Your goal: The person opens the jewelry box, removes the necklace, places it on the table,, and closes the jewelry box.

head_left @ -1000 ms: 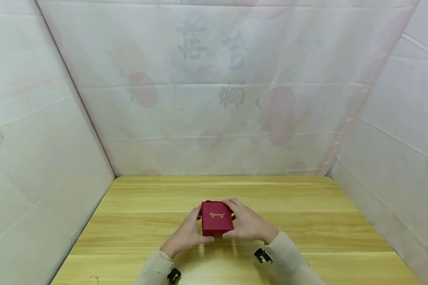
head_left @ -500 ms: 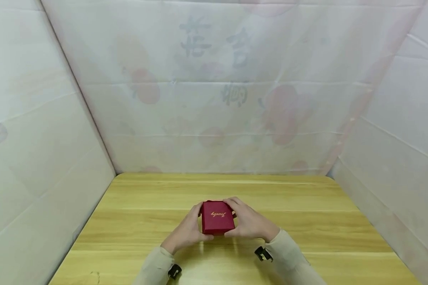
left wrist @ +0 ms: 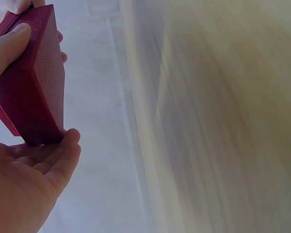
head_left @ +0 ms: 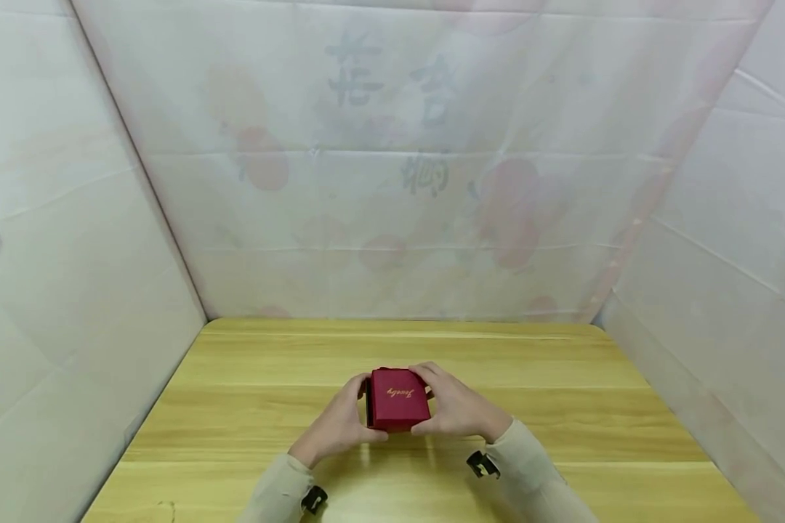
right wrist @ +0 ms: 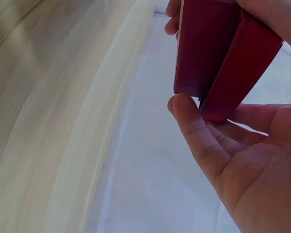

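Note:
A small dark-red jewelry box (head_left: 400, 398) with gold "Jewelry" lettering, upside down in the head view, is held between both hands above the table. My left hand (head_left: 340, 419) grips its left side, thumb at the near edge and fingers behind. My right hand (head_left: 461, 408) grips the right side the same way. A dark gap shows along the left side of the box. In the left wrist view the left thumb lies on the box (left wrist: 43, 92). Two red parts of the box (right wrist: 208, 48) stand at an angle in the right wrist view. Its inside is hidden.
A light wooden table (head_left: 530, 363) lies under the hands. Pale printed cloth (head_left: 392, 211) hangs behind it and on both sides. A dark band or clip sits by each sleeve (head_left: 530, 465).
My left hand has shifted slightly left, and a dark gap has appeared at the left side of the box. The right hand has barely moved. The head view has shifted slightly.

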Demonstrator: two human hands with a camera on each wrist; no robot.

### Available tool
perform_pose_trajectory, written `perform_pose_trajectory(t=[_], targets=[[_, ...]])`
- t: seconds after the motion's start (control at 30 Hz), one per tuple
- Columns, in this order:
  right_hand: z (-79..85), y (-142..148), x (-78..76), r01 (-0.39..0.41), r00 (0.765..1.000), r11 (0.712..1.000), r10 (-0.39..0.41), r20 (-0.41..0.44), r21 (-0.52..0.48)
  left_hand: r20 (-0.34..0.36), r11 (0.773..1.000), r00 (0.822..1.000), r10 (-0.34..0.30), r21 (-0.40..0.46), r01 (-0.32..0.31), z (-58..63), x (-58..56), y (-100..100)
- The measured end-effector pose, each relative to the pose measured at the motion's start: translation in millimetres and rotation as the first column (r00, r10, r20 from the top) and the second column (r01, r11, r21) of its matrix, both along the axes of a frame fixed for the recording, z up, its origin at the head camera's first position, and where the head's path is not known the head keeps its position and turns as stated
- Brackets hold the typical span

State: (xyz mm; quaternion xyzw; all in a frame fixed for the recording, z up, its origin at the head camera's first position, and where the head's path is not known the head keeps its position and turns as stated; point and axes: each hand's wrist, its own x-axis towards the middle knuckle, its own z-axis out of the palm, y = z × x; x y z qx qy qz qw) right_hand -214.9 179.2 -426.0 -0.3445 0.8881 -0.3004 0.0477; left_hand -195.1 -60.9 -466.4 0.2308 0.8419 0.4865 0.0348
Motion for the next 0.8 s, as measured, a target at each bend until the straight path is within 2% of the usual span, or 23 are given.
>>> perform_pose_trajectory(t=[0.53,0.8], targets=[[9.8,13,1.2,0.0,1.0,0.999,0.0,-0.004,0.045,0.002,1.0,1.0,0.002,-0.026,-0.002,0.6,-2.4,6],[10.9,19,-1.3,0.001,1.0,0.999,-0.001,-0.008,0.053,-0.022,0.999,1.0,0.013,-0.04,-0.014,1.1,-4.4,9]])
